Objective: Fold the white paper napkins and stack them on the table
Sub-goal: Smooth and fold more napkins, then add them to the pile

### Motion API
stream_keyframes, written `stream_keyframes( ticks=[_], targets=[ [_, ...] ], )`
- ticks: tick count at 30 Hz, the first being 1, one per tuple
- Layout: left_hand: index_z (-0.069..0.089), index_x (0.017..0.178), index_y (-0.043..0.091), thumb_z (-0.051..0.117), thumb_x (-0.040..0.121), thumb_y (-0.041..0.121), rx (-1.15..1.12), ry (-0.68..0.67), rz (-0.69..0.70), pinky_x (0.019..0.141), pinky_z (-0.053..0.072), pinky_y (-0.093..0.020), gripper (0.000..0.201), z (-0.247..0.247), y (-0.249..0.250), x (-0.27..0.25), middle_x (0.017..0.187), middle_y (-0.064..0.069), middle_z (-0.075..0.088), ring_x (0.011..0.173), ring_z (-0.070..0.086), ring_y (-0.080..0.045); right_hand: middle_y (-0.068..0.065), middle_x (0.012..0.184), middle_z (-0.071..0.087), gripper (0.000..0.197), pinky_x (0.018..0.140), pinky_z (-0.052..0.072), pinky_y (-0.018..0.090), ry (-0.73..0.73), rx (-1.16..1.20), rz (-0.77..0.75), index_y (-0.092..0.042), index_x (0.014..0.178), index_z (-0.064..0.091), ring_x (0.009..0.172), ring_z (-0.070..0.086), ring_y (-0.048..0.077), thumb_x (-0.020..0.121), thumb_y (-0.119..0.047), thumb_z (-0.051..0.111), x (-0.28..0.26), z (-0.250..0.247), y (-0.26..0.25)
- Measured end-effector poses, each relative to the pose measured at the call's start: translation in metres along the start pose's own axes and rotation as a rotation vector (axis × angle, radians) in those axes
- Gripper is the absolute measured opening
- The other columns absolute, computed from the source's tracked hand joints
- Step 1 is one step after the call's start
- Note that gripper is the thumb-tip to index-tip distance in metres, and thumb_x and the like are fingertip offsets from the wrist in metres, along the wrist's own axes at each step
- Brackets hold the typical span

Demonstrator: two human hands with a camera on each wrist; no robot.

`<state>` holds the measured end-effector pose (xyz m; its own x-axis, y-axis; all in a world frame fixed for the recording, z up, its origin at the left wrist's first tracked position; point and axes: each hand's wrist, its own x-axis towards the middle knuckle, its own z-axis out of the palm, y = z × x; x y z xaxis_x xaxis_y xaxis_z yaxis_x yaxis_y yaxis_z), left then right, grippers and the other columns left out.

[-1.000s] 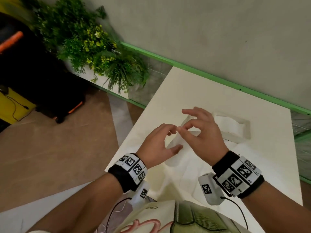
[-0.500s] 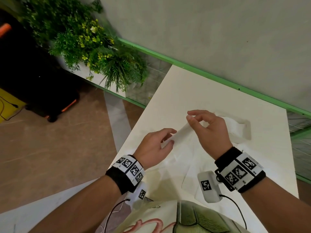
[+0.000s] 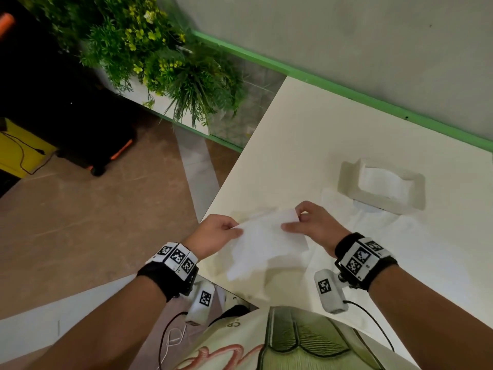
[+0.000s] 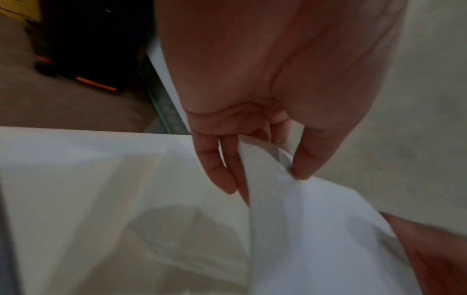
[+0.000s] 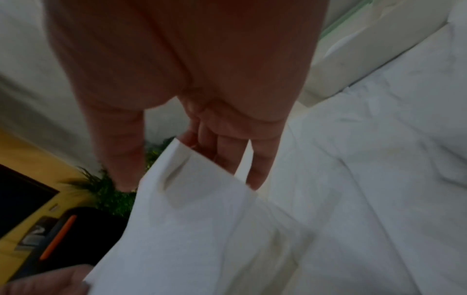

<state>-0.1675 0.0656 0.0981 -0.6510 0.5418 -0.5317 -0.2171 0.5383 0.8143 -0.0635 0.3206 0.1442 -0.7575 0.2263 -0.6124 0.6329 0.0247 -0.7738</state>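
The flat white rectangular worktop (image 3: 306, 124) fills the right half of the head view, its far edge running along a grey wall with a green painted strip (image 3: 346, 89) at its foot. Left of the worktop, bushy green plants with small yellow flowers (image 3: 160, 57) stand in a long white planter, and beyond them a black case with orange trim (image 3: 80, 124) sits on the brown floor. Toward the far right of the worktop stands a low white rectangular napkin holder (image 3: 349, 188) with white paper inside it, and loose crumpled white paper sheets (image 3: 400, 236) lie spread over the worktop just in front of it. Near the worktop's front left corner a thin white paper napkin (image 3: 264, 241) is held up between both hands, clear of the surface, casting a shadow below; it hangs slack, its lower part drooping toward the person. The left hand (image 3: 216, 233) pinches the napkin's left edge, and the left wrist view shows the thumb (image 4: 310, 159) pressed against the sheet with the fingers (image 4: 220, 169) behind it. The right hand (image 3: 317, 225) pinches the napkin's upper right corner, thumb on the near face and fingers (image 5: 260, 165) curled behind. Both wrists carry black bands with black-and-white square markers (image 3: 360, 257).
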Motion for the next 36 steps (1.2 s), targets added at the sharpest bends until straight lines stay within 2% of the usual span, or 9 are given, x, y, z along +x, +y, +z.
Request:
stream_keyframes(
  ticks=[4, 9, 15, 20, 23, 26, 29, 32, 36],
  targets=[
    [0.073, 0.090, 0.015, 0.078, 0.085, 0.011, 0.137, -0.094, -0.116, 0.067, 0.049, -0.026, 0.008, -0.009, -0.021, -0.010, 0.079, 0.002, 0.071, 0.073, 0.062, -0.014, 0.004, 0.069, 0.063, 0.040, 0.062, 0.048, 0.031, -0.006, -0.095, 0.098, -0.011, 0.104, 0.051, 0.067, 0.061, 0.021, 0.079, 0.002, 0.079, 0.011, 0.011, 0.028],
    [0.066, 0.097, 0.017, 0.074, 0.086, 0.005, 0.174, -0.003, -0.156, 0.066, 0.046, -0.026, 0.018, -0.016, -0.035, -0.016, 0.061, 0.002, 0.068, 0.060, 0.062, -0.011, 0.006, 0.077, 0.065, 0.043, 0.055, 0.048, 0.026, 0.100, -0.050, 0.100, -0.012, 0.116, 0.052, 0.068, 0.063, 0.020, 0.083, 0.005, 0.074, 0.022, 0.017, 0.038],
    [0.063, 0.099, 0.016, 0.073, 0.085, 0.005, 0.106, 0.217, -0.194, 0.062, 0.046, -0.026, 0.020, -0.024, -0.034, 0.001, 0.085, -0.011, 0.072, 0.063, 0.067, -0.019, 0.007, 0.085, 0.070, 0.036, 0.078, 0.058, 0.043, 0.143, -0.112, 0.072, -0.015, 0.111, 0.055, 0.082, 0.069, 0.029, 0.083, -0.003, 0.075, 0.047, 0.025, 0.030],
    [0.057, 0.098, 0.028, 0.078, 0.078, 0.027, 0.252, 0.252, -0.352, 0.077, 0.056, -0.035, 0.029, -0.022, -0.051, 0.010, 0.085, -0.002, 0.072, 0.078, 0.071, -0.024, 0.005, 0.110, 0.068, 0.038, 0.077, 0.046, 0.027, 0.201, -0.426, 0.097, -0.017, 0.114, 0.056, 0.095, 0.063, 0.023, 0.083, -0.023, 0.077, 0.064, 0.044, 0.038],
    [0.053, 0.099, 0.030, 0.077, 0.079, 0.036, 0.412, 0.260, -0.389, 0.081, 0.054, -0.034, 0.031, -0.015, -0.058, 0.007, 0.090, 0.002, 0.072, 0.087, 0.069, -0.021, 0.011, 0.123, 0.061, 0.050, 0.084, 0.048, 0.029, 0.230, -0.583, 0.082, -0.009, 0.124, 0.052, 0.109, 0.060, 0.028, 0.084, -0.027, 0.076, 0.066, 0.054, 0.041],
    [0.053, 0.099, 0.025, 0.077, 0.083, 0.029, 0.372, 0.281, -0.365, 0.079, 0.054, -0.034, 0.029, -0.007, -0.060, 0.006, 0.094, -0.001, 0.070, 0.088, 0.069, -0.023, 0.013, 0.124, 0.059, 0.050, 0.085, 0.050, 0.033, 0.237, -0.633, 0.109, -0.006, 0.128, 0.048, 0.112, 0.060, 0.031, 0.088, -0.025, 0.071, 0.067, 0.059, 0.039],
    [0.054, 0.101, 0.024, 0.075, 0.084, 0.027, 0.375, 0.288, -0.368, 0.082, 0.056, -0.037, 0.027, -0.006, -0.062, 0.006, 0.090, 0.001, 0.070, 0.087, 0.069, -0.024, 0.005, 0.106, 0.059, 0.034, 0.076, 0.045, 0.029, 0.242, -0.524, 0.172, -0.010, 0.117, 0.053, 0.101, 0.060, 0.028, 0.089, -0.023, 0.068, 0.068, 0.057, 0.034],
    [0.053, 0.098, 0.027, 0.075, 0.084, 0.027, 0.380, 0.288, -0.361, 0.085, 0.056, -0.039, 0.026, -0.006, -0.063, 0.005, 0.088, 0.002, 0.070, 0.088, 0.069, -0.024, 0.001, 0.079, 0.059, 0.011, 0.060, 0.040, 0.026, 0.221, -0.517, 0.186, -0.013, 0.084, 0.059, 0.084, 0.060, 0.027, 0.087, -0.018, 0.069, 0.073, 0.053, 0.031],
    [0.056, 0.102, 0.024, 0.074, 0.086, 0.027, 0.396, 0.310, -0.359, 0.085, 0.053, -0.034, 0.025, -0.005, -0.061, 0.004, 0.093, 0.002, 0.069, 0.092, 0.067, -0.023, 0.000, 0.061, 0.049, 0.037, 0.058, 0.039, 0.027, 0.186, -0.479, 0.169, -0.017, 0.057, 0.045, 0.065, 0.051, 0.023, 0.085, -0.015, 0.069, 0.074, 0.051, 0.031]
  ],
)
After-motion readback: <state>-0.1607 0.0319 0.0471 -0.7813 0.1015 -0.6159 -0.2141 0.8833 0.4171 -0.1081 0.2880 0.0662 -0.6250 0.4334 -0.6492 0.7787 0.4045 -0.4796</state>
